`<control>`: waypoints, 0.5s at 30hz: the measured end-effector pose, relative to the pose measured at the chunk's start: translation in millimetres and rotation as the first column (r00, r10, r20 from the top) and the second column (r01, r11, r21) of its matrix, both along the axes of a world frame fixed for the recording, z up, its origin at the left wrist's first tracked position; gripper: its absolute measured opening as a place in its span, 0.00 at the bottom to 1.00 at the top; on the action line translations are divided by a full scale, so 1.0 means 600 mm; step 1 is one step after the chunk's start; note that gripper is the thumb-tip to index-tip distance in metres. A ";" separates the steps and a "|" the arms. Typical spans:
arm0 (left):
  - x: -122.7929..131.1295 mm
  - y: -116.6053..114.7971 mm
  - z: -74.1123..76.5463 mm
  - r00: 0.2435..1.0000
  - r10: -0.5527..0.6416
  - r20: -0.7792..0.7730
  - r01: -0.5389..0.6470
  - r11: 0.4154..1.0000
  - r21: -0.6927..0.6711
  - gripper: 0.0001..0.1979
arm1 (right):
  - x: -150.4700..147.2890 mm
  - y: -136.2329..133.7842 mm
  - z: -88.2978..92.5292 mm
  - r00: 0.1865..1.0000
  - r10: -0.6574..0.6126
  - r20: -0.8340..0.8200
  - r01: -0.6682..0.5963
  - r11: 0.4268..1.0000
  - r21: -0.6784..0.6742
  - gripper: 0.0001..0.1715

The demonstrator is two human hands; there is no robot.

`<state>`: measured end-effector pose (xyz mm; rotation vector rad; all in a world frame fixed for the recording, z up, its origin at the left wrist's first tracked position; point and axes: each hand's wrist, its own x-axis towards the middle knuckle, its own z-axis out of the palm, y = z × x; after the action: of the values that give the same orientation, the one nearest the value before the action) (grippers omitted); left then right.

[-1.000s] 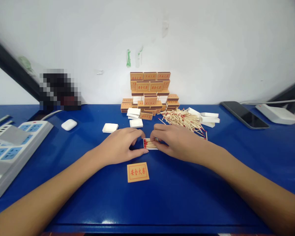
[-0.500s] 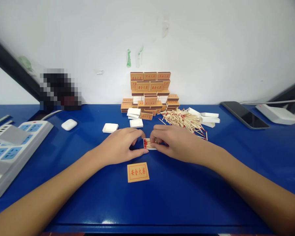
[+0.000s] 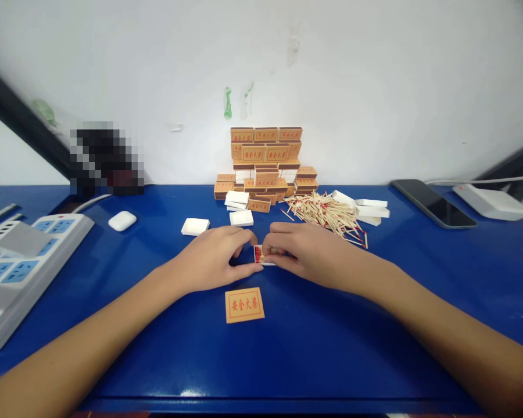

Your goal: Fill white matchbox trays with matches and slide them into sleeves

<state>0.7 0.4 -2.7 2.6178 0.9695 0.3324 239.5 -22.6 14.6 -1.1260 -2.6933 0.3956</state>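
A small white tray of matches (image 3: 258, 255) with red heads lies on the blue table (image 3: 314, 342) between my hands. My left hand (image 3: 215, 256) grips its left end with thumb and curled fingers. My right hand (image 3: 303, 249) covers most of the tray, fingers pinched over the matches inside. An orange matchbox sleeve (image 3: 244, 305) with red print lies flat just in front of the hands. A loose heap of matches (image 3: 326, 212) spreads behind my right hand.
Orange matchboxes are stacked (image 3: 265, 159) against the white wall, with white empty trays (image 3: 241, 217) (image 3: 372, 210) beside them. A white earbud case (image 3: 122, 220) and power strip (image 3: 21, 261) sit at left; a phone (image 3: 433, 203) and white device (image 3: 490, 201) at right.
My right hand has slid a little to the left over the tray, covering more of the matches. The left hand has stayed put.
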 end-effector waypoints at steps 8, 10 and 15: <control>0.000 0.001 0.000 1.000 0.002 0.004 -0.002 1.000 0.008 0.17 | 0.000 -0.001 0.002 1.000 0.010 0.013 -0.010 1.000 -0.002 0.09; 0.000 0.001 0.000 1.000 0.005 0.000 -0.005 1.000 0.008 0.17 | 0.001 -0.001 0.004 1.000 0.013 0.015 -0.013 1.000 -0.007 0.08; 0.000 0.002 0.000 1.000 0.003 -0.002 -0.003 1.000 0.008 0.17 | 0.000 -0.003 0.009 1.000 0.022 0.013 -0.021 0.999 -0.049 0.10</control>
<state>0.8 1.3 -2.9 2.6252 0.9743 0.3349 239.7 -24.3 20.0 -1.1169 -2.7234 0.4609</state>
